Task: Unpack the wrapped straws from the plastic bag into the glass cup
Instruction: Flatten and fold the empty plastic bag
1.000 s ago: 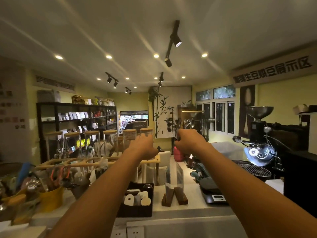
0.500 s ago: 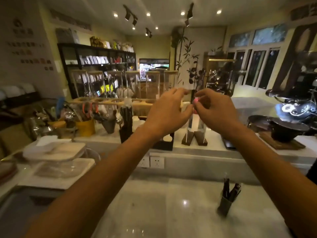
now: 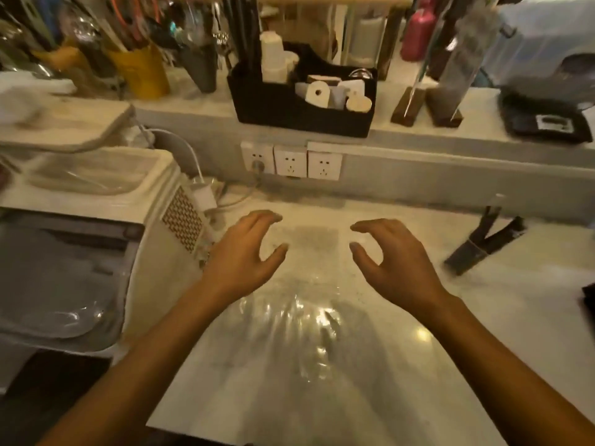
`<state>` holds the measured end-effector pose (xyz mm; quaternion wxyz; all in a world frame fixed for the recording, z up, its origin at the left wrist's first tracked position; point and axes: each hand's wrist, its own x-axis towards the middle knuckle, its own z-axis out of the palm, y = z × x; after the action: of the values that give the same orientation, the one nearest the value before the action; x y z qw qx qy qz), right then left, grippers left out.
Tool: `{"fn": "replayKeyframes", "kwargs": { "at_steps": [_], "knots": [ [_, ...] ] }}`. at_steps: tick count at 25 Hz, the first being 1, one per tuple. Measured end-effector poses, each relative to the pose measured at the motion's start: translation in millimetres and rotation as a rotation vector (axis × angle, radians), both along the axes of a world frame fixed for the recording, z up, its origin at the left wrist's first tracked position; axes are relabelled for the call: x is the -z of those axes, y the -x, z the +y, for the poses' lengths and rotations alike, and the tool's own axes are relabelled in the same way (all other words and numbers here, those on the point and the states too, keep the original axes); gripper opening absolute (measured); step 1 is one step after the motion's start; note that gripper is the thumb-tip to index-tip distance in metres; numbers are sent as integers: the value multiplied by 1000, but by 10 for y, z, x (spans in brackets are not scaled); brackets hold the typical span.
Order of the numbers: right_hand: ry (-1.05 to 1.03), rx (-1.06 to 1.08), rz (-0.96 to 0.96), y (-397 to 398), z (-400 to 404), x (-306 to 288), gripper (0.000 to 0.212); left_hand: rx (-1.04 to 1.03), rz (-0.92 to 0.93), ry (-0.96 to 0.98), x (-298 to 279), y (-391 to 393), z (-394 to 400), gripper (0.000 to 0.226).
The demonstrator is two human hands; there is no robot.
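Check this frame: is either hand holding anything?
No: the left hand and right hand hover with loosely curved fingers above the counter, gripping nothing.

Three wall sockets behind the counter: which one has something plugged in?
The leftmost socket: a plug sits in its lower part, while the middle socket and right socket show bare holes.

— what's the person wearing on the arms?

— nothing that shows. both forearms are bare from the bottom edge of the view up to the wrists, no sleeve or cuff in sight.

— anything on the left hand (image 3: 244,252)?

— no glove, no ring, no watch or band at the wrist (the picture is a little soft, so fine detail is hard to tell).

— and the right hand (image 3: 391,255)?

— the same: bare, ungloved, wrist uncovered. the fingernails look short and plain on both. no more of the body shows.
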<state>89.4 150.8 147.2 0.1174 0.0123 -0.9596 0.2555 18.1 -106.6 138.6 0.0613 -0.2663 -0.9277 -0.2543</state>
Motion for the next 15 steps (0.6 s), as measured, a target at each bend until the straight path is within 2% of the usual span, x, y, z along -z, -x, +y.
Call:
{"fn": "replayKeyframes", "kwargs": {
  "at_steps": [4,7,11,15],
  "knots": [
    [-72,-111,-142,46,-78,722,43,-69,-240,145,804,-87,-331,72],
    [-116,-159,-266,172,-61,1096,66,-27,-340,334,1208,-18,-514,91],
    [-232,-274,-465,335,-20,1453,104,-31,-436,422,1450,191,-641,97],
    [-353,-349,-598,428,59,1745,115,15,-518,514,1635,291,-685,105]
  ]
}}
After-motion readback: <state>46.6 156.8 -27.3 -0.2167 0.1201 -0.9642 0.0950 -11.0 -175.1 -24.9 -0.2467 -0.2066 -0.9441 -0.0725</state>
